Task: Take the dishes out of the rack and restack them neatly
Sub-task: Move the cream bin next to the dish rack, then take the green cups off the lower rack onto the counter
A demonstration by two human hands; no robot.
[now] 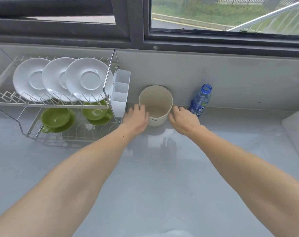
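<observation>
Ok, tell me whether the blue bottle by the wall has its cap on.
Cap off. The blue bottle stands upright against the wall with its mouth open; the bare threaded neck shows and no cap is in view.

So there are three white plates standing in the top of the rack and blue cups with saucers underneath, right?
Not quite: the cups and saucers on the lower shelf are green, not blue, as the head view shows. The three white plates do stand in the top tier of the rack.

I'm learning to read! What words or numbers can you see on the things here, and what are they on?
Cream container: a small dark logo near its base, too blurred to read.
Blue bottle: white characters on its label, too blurred to read.
Green cups: a white mark, not letters.
Nothing else has writing.
</observation>
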